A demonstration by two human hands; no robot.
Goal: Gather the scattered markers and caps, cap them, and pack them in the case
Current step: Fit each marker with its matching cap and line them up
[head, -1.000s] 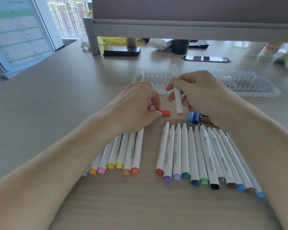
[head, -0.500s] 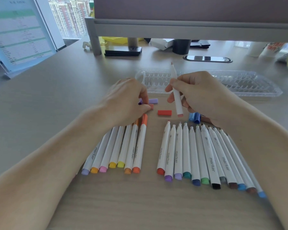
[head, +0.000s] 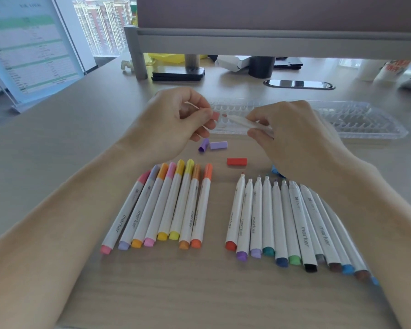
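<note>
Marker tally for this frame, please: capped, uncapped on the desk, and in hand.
Capped markers, left row: 8
Uncapped markers, right row: 12
Held marker, uncapped, in the right hand: 1
Total: 21

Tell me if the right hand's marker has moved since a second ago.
Yes. The marker has tipped from upright to nearly level against the clear case, tip pointing left.
</note>
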